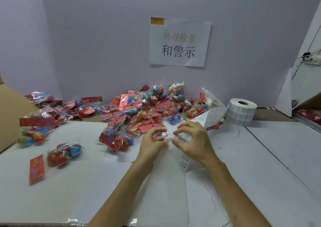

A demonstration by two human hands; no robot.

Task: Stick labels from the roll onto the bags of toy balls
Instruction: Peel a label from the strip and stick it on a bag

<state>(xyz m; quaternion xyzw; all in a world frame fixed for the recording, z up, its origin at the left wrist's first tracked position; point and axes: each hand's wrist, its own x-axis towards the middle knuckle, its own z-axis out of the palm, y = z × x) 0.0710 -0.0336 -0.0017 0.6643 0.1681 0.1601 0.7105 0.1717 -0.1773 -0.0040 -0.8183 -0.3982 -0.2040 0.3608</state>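
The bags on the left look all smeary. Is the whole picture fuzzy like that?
No. In the head view the bag nearest on the left is smeared, probably motion blur; the wall sign is readable; the pile of bags glints with small glare spots.

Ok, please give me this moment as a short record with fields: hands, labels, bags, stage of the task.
left hand: pinches a label at the strip's end
right hand: holds the label strip
label roll: stands on the table, right of the hands, strip unrolled to them
bags of toy balls: piled behind the hands; others lie loose at left
stage: label apparently being peeled, not yet on a bag
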